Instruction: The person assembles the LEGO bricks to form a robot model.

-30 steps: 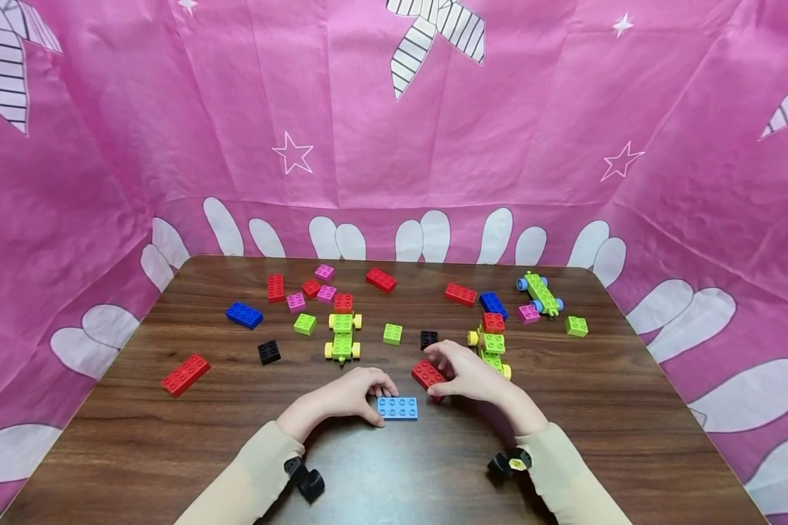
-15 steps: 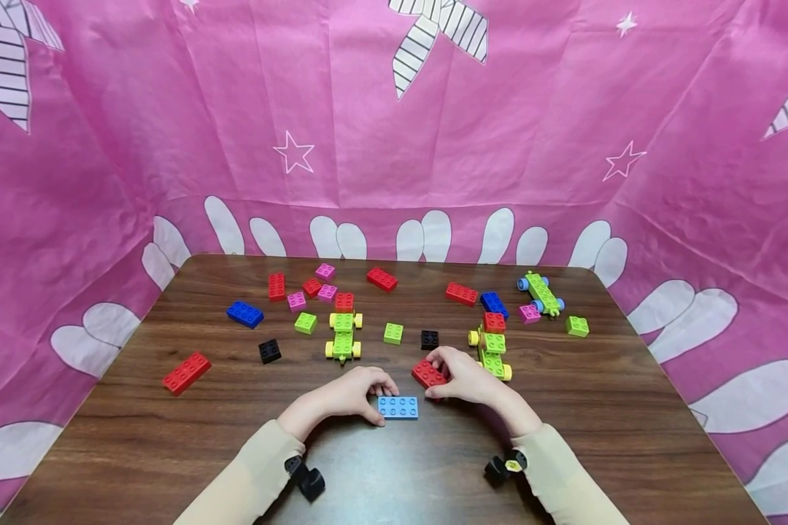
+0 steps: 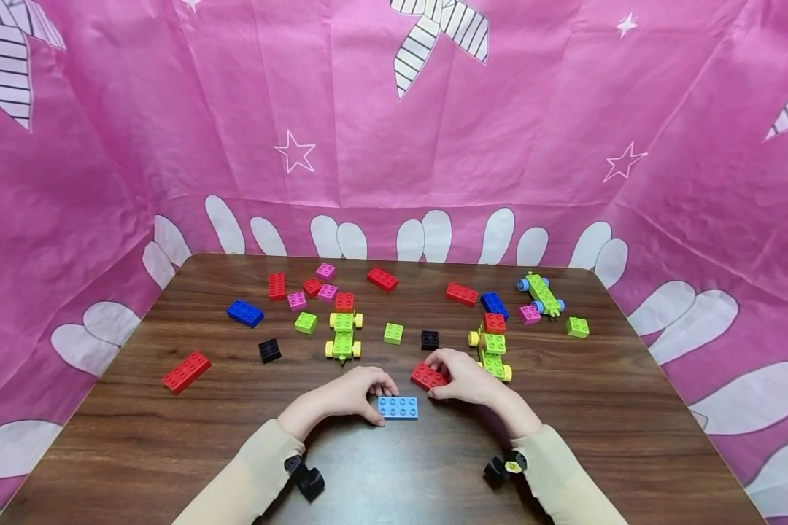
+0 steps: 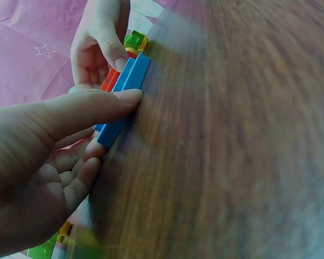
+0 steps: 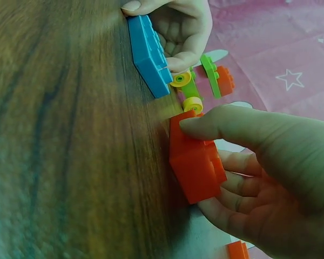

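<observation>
A light blue eight-stud building brick (image 3: 400, 408) lies flat at the middle front of the table. My left hand (image 3: 351, 394) pinches its left end, thumb on the near side and fingers on the far side; the left wrist view shows the thumb along the blue brick (image 4: 119, 118). Just behind and right of it, a red building brick (image 3: 427, 375) is gripped by my right hand (image 3: 465, 377) at its right part. In the right wrist view the thumb presses one side of the red brick (image 5: 197, 162), and the fingers curl behind it.
Behind the hands stand two wheeled green cars with red bricks, one at centre left (image 3: 344, 339) and another by the right hand (image 3: 492, 354). A blue-wheeled green chassis (image 3: 541, 293) lies back right. Loose bricks, including a black one (image 3: 430, 340) and a green one (image 3: 392, 333), surround them.
The right thumb has closed in on the red brick, which has turned slightly so it lies more level with the blue one. The left hand and the light blue brick stay put.
</observation>
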`<action>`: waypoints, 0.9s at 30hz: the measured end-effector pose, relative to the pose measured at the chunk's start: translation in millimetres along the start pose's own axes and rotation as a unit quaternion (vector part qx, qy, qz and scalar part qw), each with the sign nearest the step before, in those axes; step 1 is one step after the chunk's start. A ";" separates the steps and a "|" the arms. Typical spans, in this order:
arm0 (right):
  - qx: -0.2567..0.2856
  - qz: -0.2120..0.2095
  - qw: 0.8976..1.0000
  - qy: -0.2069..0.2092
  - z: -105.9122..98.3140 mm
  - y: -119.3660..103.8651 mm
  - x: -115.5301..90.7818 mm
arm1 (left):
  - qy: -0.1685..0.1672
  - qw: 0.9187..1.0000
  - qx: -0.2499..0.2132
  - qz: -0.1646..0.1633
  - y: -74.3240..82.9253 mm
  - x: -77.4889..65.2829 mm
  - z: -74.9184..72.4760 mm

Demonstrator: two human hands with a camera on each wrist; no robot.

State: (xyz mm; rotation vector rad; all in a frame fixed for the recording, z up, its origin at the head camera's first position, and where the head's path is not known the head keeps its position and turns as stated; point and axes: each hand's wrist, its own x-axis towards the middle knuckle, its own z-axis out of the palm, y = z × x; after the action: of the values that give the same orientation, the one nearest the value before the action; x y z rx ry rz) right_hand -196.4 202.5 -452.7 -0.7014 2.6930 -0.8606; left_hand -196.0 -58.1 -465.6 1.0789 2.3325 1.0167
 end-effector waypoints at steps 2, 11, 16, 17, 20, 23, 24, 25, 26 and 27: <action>-0.005 -0.001 1.000 -0.001 0.2 -0.5 -0.3 | 0.000 1.000 0.001 0.003 -0.3 -0.3 0.1; -0.017 -0.004 1.000 -0.009 1.2 -0.6 -0.3 | -0.001 1.000 0.003 0.007 -2.9 -0.2 0.5; -0.023 -0.007 1.000 0.000 3.0 -2.5 -0.2 | 0.000 1.000 0.005 0.008 -3.7 0.6 0.6; -0.025 -0.008 1.000 0.002 3.6 -2.9 -0.1 | 0.000 1.000 0.004 0.008 -3.7 0.6 0.7; -0.031 -0.008 0.999 0.007 5.7 -4.1 0.3 | 0.001 1.000 0.004 0.010 -3.7 0.5 0.9; -0.037 -0.008 0.999 0.012 7.8 -4.7 1.0 | 0.001 1.000 0.004 0.011 -3.7 0.3 1.1; -0.038 -0.008 0.999 0.015 8.3 -4.9 1.3 | 0.001 1.000 0.004 0.010 -3.7 0.2 1.2; -0.038 -0.009 0.999 0.017 8.8 -5.0 1.5 | 0.001 1.000 0.005 0.011 -3.7 0.1 1.2; -0.039 -0.009 0.999 0.019 9.2 -5.1 1.8 | 0.002 1.000 0.005 0.011 -3.5 0.1 1.1; -0.039 -0.010 0.999 0.021 9.5 -5.1 2.0 | 0.002 1.000 0.006 0.011 -3.5 0.0 1.1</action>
State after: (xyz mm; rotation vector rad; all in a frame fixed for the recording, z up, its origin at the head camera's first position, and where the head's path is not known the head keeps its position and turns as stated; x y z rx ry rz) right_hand -192.9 193.2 -457.4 -0.7347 2.7745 -0.7873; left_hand -197.1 -59.2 -468.9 1.1116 2.3363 1.0156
